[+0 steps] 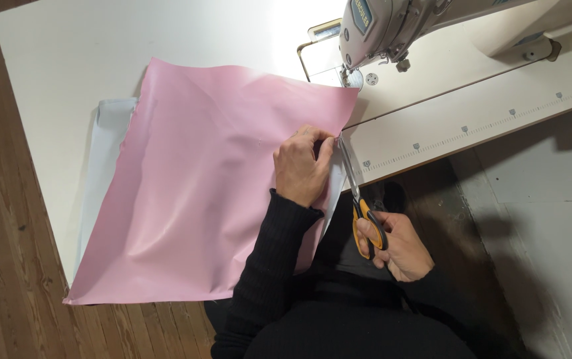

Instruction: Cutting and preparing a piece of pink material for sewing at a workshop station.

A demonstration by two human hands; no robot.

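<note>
- Pink sheet [193, 193], smooth and slightly glossy, lies on the white counter [66, 60] and hangs over its near edge; a pale blue-white layer [103, 153] shows beneath it along the left side.
- Your left hand [301, 166] presses flat on the sheet's right edge, fingers [322, 143] together near the corner.
- Your right hand [399, 246] holds orange-handled scissors [359, 199], fingers through the loops; the blades meet the sheet's right edge, their tips hard to make out.
- A grey sewing machine [392, 26] stands at the counter's far right, its top cut off by the frame.
</note>
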